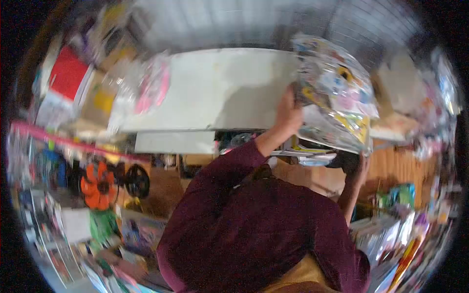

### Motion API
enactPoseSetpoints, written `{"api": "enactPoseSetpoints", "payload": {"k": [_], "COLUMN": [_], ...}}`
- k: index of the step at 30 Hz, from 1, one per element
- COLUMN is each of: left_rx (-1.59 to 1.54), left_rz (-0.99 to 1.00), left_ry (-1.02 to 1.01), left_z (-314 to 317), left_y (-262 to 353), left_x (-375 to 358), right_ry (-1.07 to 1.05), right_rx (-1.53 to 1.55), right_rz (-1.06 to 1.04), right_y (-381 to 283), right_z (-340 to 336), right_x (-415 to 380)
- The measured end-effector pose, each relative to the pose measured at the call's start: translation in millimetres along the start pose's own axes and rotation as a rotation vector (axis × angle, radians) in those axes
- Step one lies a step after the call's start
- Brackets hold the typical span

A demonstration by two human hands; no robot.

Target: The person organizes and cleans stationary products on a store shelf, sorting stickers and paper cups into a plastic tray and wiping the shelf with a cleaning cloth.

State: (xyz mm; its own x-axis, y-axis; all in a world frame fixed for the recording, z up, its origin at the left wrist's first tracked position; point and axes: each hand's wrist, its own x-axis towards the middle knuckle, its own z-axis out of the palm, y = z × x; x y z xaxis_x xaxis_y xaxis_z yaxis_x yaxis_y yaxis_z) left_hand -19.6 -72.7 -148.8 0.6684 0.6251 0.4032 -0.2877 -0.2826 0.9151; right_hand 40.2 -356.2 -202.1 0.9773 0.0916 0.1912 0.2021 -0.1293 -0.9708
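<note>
A large clear plastic bag [337, 88] filled with colourful printed pieces is tilted up over the right end of the white table. My left hand [290, 115] grips its left side, the fingers partly hidden by the bag. My right hand [360, 168] is closed at the bag's lower right corner, below the table edge. Something black [344, 160] sits right beside the right hand; blur hides what it is. Under the bag, papers or booklets [312, 157] show in a stack.
The white tabletop [210, 88] stretches left of the bag. Pink plastic-wrapped items [154, 85], a cardboard box [97, 97] and a red sheet [71, 73] crowd its left end. An orange fan [99, 184] stands at the lower left. Packed goods [386, 234] are at the lower right.
</note>
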Motion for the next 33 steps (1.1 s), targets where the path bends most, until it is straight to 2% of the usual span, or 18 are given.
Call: {"api": "enactPoseSetpoints", "payload": {"k": [1,3,4,6,7,9,13,15,16,19,21,23,25,27,29,31,32,33], "left_rx": [-0.021,-0.024,-0.018,-0.001,-0.003,-0.079,0.009,0.160,0.165,0.073,0.080,-0.031,0.282,0.341,0.654,1.074,1.173,1.269], "left_rz": [0.000,0.147,0.146,0.016,0.017,-0.086,0.037,-0.023,0.005,-0.074,-0.008,-0.226,0.089,0.234,0.295,0.225,0.108,-0.014], "left_ry": [0.004,0.038,0.060,0.022,0.035,-0.045,0.049,0.029,0.046,0.000,0.010,-0.400,-0.263,-0.164,0.054,0.352,0.374,0.394], "left_z": [2,0,1,2,0,-5,16,28,29,28,23,-14,-62,-130,-196,-247,-268,-285], "left_y": [-10,2,2,3,9,26,-3,-15,-8,-1,-11,-3,-4,12,-1,3,8,12], "left_x": [1,3,3,2,3,5,1,3,-2,5,15,25,29,44,58,60,55,50], "right_ry": [0.124,0.100,0.077,-0.061,-0.071,0.060,-0.087,0.021,0.011,0.105,0.085,0.132,0.307,0.356,0.390,0.502,0.461,0.464], "right_rx": [0.405,0.374,0.369,-0.235,-0.238,0.390,0.401,0.416,0.416,0.385,0.378,0.302,0.160,0.207,0.257,0.238,0.290,0.296], "right_rz": [0.282,0.330,0.327,-0.080,-0.088,0.218,0.256,0.133,0.123,0.191,0.228,0.216,-0.036,-0.162,-0.086,-0.164,-0.296,-0.289], "right_y": [-13,-49,-31,14,2,-35,-24,-12,-10,-13,-23,-33,-47,-71,-53,-66,-76,-98], "right_z": [9,22,12,-13,-6,18,10,14,13,10,15,13,12,5,-33,-41,-36,-18], "right_x": [5,-2,0,12,12,7,21,31,35,39,30,24,14,7,28,38,40,36]}}
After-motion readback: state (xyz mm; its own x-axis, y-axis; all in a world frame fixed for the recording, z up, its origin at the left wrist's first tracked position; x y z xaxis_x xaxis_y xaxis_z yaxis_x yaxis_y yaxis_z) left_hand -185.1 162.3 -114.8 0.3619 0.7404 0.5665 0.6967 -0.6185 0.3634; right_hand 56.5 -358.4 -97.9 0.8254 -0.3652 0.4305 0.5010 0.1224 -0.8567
